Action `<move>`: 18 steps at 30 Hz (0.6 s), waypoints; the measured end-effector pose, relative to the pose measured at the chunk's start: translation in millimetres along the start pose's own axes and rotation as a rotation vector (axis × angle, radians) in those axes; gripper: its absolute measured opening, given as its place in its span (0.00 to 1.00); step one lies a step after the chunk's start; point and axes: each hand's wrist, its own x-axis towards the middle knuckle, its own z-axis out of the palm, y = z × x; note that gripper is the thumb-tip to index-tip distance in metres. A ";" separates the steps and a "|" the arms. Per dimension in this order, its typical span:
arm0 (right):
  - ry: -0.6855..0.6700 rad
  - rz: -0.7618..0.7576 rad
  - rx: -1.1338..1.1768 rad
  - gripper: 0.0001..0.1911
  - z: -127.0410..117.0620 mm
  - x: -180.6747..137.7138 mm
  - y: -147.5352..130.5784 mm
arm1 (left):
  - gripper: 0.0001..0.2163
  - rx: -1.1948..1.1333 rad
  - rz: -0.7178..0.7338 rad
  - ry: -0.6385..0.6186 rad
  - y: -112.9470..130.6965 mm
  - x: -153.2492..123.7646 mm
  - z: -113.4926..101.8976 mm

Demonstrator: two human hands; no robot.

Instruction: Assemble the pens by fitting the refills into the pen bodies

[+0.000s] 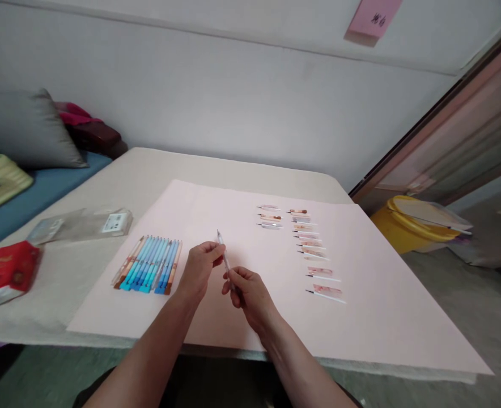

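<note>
My left hand [199, 269] and my right hand [248, 292] together hold one thin clear pen [224, 255] above a pale pink sheet [382, 317]. The left fingers pinch its upper part; the right fingers grip its lower end. The pen's tip points up and away. To the left lies a tight row of several blue and orange pens [148, 264]. To the right, several small pen parts [314, 249] with pink bodies and white refills lie in two columns.
A clear plastic package [83, 224] and a red tissue pack [4, 272] lie on the beige table [118, 175] at left. Cushions [25, 130] sit on a blue mat behind. A yellow bucket [407, 224] stands on the floor at right.
</note>
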 end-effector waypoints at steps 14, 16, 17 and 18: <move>0.262 -0.032 -0.075 0.16 -12.6 3.0 -3.7 | 0.11 1.493 0.105 0.091 -16.3 17.2 -32.8; 0.244 -0.024 -0.074 0.15 -12.2 2.1 -3.5 | 0.14 1.566 0.091 0.099 -18.3 19.4 -40.1; 0.234 -0.023 -0.074 0.15 -11.9 1.6 -3.6 | 0.14 1.587 0.097 0.125 -18.1 20.5 -43.4; 0.224 -0.025 -0.073 0.14 -11.5 1.3 -3.8 | 0.15 1.603 0.113 0.163 -17.3 21.3 -45.9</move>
